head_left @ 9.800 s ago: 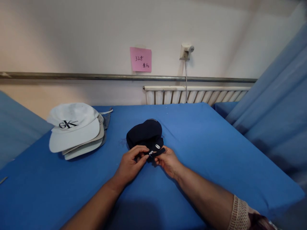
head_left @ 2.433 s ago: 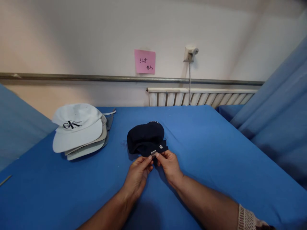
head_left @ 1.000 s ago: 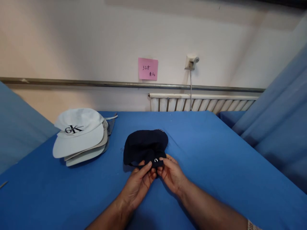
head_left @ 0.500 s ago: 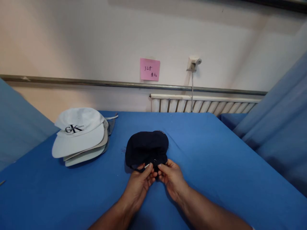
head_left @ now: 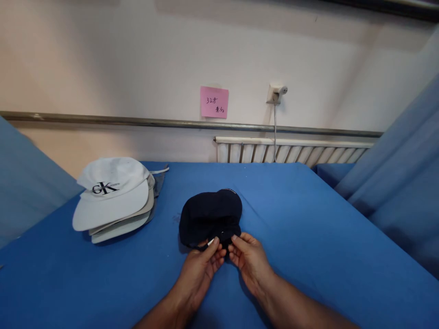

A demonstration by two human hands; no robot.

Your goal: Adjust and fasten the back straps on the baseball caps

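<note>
A dark navy cap (head_left: 209, 212) lies on the blue tabletop (head_left: 308, 228) in front of me, its back strap side towards me. My left hand (head_left: 206, 262) pinches the strap at the cap's near edge, where a small white piece, perhaps a tag, shows by the thumb. On the other side of the strap, my right hand (head_left: 248, 258) grips the near right edge between thumb and fingers. The two hands are close together, and their fingertips partly hide the strap.
To the left stands a stack of caps with a white cap (head_left: 113, 192) on top. Behind the table are a radiator (head_left: 291, 150), a metal rail (head_left: 164, 122) and a pink note (head_left: 214, 102) on the wall. Blue curtains (head_left: 408, 169) hang at both sides.
My right hand has shifted slightly right, and the gap between the thumbs is a little wider. The cap stays in nearly the same place; the view has tilted slightly.
</note>
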